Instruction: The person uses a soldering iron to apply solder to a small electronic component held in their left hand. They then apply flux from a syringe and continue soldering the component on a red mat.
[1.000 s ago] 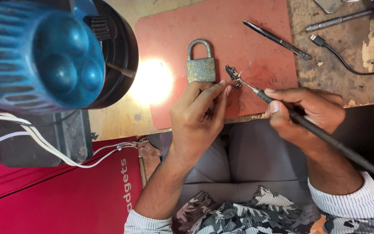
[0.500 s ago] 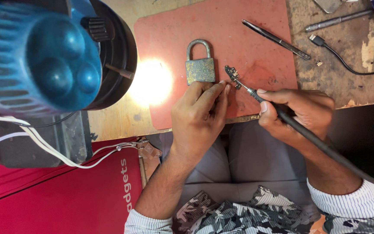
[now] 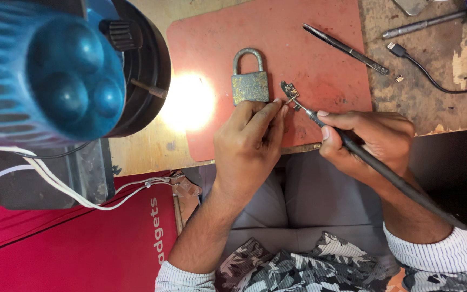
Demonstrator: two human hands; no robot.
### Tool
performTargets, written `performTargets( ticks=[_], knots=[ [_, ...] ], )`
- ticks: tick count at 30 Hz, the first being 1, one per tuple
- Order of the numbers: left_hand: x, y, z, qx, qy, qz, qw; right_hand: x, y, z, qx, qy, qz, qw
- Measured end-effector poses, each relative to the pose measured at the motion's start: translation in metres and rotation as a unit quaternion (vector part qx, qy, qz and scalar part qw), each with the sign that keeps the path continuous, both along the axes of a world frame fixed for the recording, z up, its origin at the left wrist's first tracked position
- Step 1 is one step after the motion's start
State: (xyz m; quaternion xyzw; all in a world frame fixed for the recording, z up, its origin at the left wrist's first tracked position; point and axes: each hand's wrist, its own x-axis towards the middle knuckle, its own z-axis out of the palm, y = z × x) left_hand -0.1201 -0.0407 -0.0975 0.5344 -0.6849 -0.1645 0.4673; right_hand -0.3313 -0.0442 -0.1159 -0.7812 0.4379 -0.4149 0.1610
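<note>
Little has shifted beside the padlock [image 3: 250, 81]: left hand [image 3: 249, 146] still pinches the small metal part [image 3: 290, 93], right hand [image 3: 374, 140] grips the soldering iron [image 3: 385, 173], tip touching, work unfinished.

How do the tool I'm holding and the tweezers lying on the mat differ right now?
The soldering iron is gripped in the right hand; the tweezers lie loose and untouched on the red mat. The iron is dark with a thick handle; the tweezers are thin, flat metal. The iron's tip meets the small part; the tweezers touch nothing else. Both are slender and lie diagonally.
</note>
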Motion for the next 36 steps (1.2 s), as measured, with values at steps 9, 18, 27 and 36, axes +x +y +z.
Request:
performTargets(
  ticks=[9,18,27,36],
  knots=[
    [0.0046,0.0008,-0.0011,0.013,0.01,-0.016,1.0,0.0038,-0.0007,0.0007,0.004,0.0,0.003,1.0],
    [0.0077,0.0019,-0.0028,0.008,0.023,-0.022,0.999,0.0048,0.0012,-0.0023,0.013,-0.009,-0.004,1.0],
    [0.0048,0.002,-0.0041,-0.008,0.001,-0.019,1.0,0.0034,0.0014,0.0018,0.012,0.005,-0.007,1.0],
    [0.0077,0.0022,-0.0034,-0.011,0.013,-0.027,0.999,0.0052,0.0021,0.0024,0.027,0.004,-0.006,1.0]
  ],
)
